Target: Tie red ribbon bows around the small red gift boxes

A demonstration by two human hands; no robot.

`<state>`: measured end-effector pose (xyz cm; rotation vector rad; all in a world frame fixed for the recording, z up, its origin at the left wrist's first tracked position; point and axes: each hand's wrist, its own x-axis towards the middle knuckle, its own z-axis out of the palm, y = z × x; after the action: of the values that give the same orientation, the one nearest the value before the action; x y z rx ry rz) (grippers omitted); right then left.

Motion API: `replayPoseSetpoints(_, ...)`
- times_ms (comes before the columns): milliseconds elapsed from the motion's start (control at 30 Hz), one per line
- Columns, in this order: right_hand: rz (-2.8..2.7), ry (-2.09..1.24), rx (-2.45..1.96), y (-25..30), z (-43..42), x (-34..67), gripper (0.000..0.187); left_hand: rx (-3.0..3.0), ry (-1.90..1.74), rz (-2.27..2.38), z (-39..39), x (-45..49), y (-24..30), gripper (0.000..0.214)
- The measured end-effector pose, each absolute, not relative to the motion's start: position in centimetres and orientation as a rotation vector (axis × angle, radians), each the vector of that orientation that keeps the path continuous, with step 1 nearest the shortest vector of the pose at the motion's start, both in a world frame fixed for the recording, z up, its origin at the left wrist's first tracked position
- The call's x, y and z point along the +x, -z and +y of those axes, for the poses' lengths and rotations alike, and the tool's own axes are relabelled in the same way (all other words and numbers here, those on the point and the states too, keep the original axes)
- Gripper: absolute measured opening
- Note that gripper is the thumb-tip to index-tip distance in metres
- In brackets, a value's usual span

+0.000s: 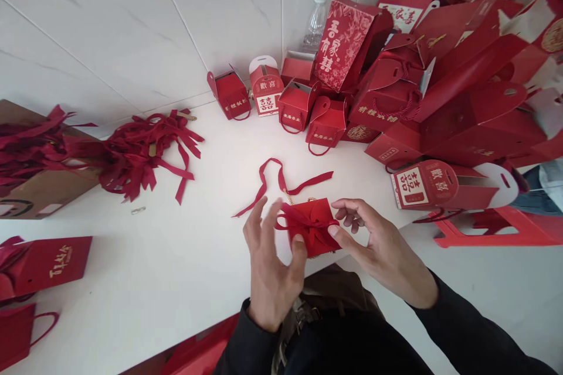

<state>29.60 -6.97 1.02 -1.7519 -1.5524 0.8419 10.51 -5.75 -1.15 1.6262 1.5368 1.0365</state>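
Note:
A small red gift box point(311, 241) lies close to the table's near edge, its top tied with a red ribbon bow point(309, 223). My left hand point(273, 261) is at the box's left side, fingers spread and slightly blurred, thumb over the near left part of the lid. On the other side, my right hand point(373, 240) has its thumb at the bow's right loop and its fingers apart beyond the box's right edge. Neither hand is closed around the box. Just behind the box, a loose red ribbon point(273, 165) curls across the white table, with a bit of gold chain beside it.
Red ribbons point(149, 143) spill from a cardboard box point(57, 187) at left. Several small red boxes point(231, 96) stand along the wall, and larger ones point(466, 123) pile up at right. A plastic bottle point(315, 23) stands behind them. A red stool point(505, 228) is below the table.

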Motion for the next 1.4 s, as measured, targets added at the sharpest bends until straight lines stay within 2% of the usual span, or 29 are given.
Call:
replayPoseSetpoints(67, -1.569, -0.869, -1.738, -1.0, -7.0, 29.9, 0.027, 1.968, -0.965, 1.462, -5.3, 10.7, 0.9, 0.053)
replayPoseSetpoints(133, -1.570, -0.927, -1.716, -0.7, -6.8, 30.0, 0.020, 2.165, -0.884, 1.376, -4.9, 11.0, 0.8, 0.040)
replayPoseSetpoints(233, -1.528, -1.013, -1.710, -0.3, -6.5, 29.9, 0.021, 2.160, -0.888, 1.361, -4.4, 11.5, 1.2, 0.017)
replayPoseSetpoints(333, -1.485, -1.015, -1.717, -0.1, -6.3, 29.7, 0.024, 2.075, -0.952, 1.380, -4.3, 12.0, 1.9, 0.010)
replayPoseSetpoints(467, -1.492, -1.004, -1.680, -0.2, -6.7, 29.7, 0.020, 2.011, -0.995, 1.391, -4.7, 12.3, 2.5, 0.009)
replayPoseSetpoints(567, -1.567, -0.978, -1.682, -0.3, -7.1, 30.1, 0.039, 1.987, -1.015, 1.420, -4.9, 12.5, 2.6, 0.010)
replayPoseSetpoints(633, -1.586, -1.010, -1.702, -0.3, -7.2, 30.3, 0.044, 1.980, -1.030, 1.424, -4.9, 12.5, 2.7, 0.010)
replayPoseSetpoints(1000, -1.462, -1.194, -1.764, -0.6, -6.8, 31.9, 0.027, 1.908, -1.123, 1.422, -4.9, 12.8, 3.9, 0.013)
replayPoseSetpoints(1100, -1.470, -1.181, -1.779, -0.9, -6.7, 32.3, 0.021, 1.893, -1.140, 1.441, -4.9, 12.8, 3.9, 0.013)
replayPoseSetpoints(1233, -1.572, -1.076, -1.745, -0.8, -6.3, 32.2, 0.027, 1.900, -1.135, 1.443, -4.8, 12.8, 4.0, 0.013)
replayPoseSetpoints(1333, -1.664, -0.986, -1.707, -0.5, -5.8, 31.8, 0.017, 1.894, -1.138, 1.449, -4.9, 12.7, 4.0, 0.012)
replayPoseSetpoints(1400, -1.688, -1.012, -1.712, -0.3, -5.6, 31.4, 0.017, 1.880, -1.136, 1.458, -4.9, 12.7, 4.1, 0.012)
